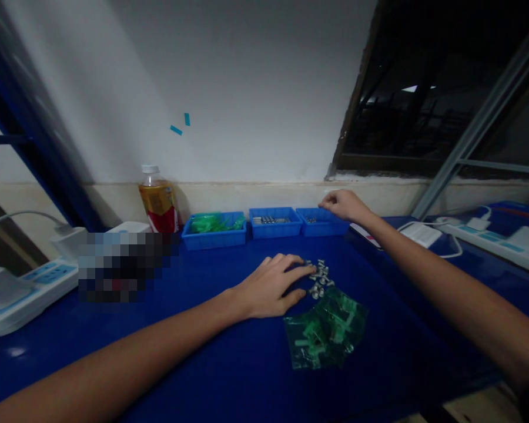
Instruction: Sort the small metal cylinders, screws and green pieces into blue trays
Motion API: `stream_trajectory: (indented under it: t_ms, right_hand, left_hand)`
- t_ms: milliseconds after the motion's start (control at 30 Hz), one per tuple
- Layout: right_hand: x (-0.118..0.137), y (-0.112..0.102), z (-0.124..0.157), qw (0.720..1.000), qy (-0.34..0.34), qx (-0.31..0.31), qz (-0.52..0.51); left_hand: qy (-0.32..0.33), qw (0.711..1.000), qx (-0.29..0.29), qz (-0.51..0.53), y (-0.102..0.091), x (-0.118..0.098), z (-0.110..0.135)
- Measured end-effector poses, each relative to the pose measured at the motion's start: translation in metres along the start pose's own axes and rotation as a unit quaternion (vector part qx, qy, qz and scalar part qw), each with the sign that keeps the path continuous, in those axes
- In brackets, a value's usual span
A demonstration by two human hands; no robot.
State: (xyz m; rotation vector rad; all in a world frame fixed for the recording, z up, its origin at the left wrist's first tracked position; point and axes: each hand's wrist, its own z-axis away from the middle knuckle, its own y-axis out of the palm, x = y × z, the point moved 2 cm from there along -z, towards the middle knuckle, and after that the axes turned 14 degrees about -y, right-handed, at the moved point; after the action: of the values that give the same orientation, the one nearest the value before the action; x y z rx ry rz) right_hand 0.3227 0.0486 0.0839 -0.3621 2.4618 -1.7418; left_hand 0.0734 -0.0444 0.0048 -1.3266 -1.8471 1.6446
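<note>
My left hand [271, 288] lies palm down on the blue table with its fingers apart. Its fingertips reach the left side of a small pile of silvery screws [321, 279]. In front of that pile, several clear greenish plastic bags [328, 332] with small parts inside lie overlapped. Above the right-hand blue bin [324, 228], my right hand [344, 204] is raised with thumb and fingers pinched together. Whatever it may hold is hidden or too small to make out. A few small metal parts [311, 220] show inside that bin.
A blue bin [274, 231] of metal pins and another bin [214, 239] of green bags line the wall. Left of them stands a drink bottle [157, 200]. Power strips [44, 282] with cables flank both sides. A phone-like flat object [365, 235] lies under my right forearm.
</note>
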Motion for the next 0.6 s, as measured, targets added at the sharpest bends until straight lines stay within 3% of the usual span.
stream_trajectory:
  t_ms: [100, 233, 300, 467, 600]
  right_hand:
    - [-0.022, 0.017, -0.023, 0.997, 0.022, 0.080, -0.003]
    - [-0.032, 0.040, -0.037, 0.989, 0.034, 0.144, -0.001]
    - [-0.032, 0.048, -0.041, 0.985, 0.033, 0.167, -0.004]
    - [-0.029, 0.059, -0.049, 0.977, 0.017, 0.211, -0.011]
    - [-0.030, 0.065, -0.050, 0.977, 0.023, 0.212, -0.002]
  left_hand:
    - [0.009, 0.999, 0.028, -0.013, -0.001, -0.001, 0.000]
    - [-0.014, 0.999, 0.041, -0.003, -0.003, 0.001, -0.001]
    - [-0.006, 0.999, 0.042, 0.001, -0.005, -0.001, -0.002]
    - [0.094, 0.993, 0.067, -0.011, -0.006, -0.007, -0.002]
    - [0.071, 0.995, 0.071, 0.001, -0.003, -0.005, -0.003]
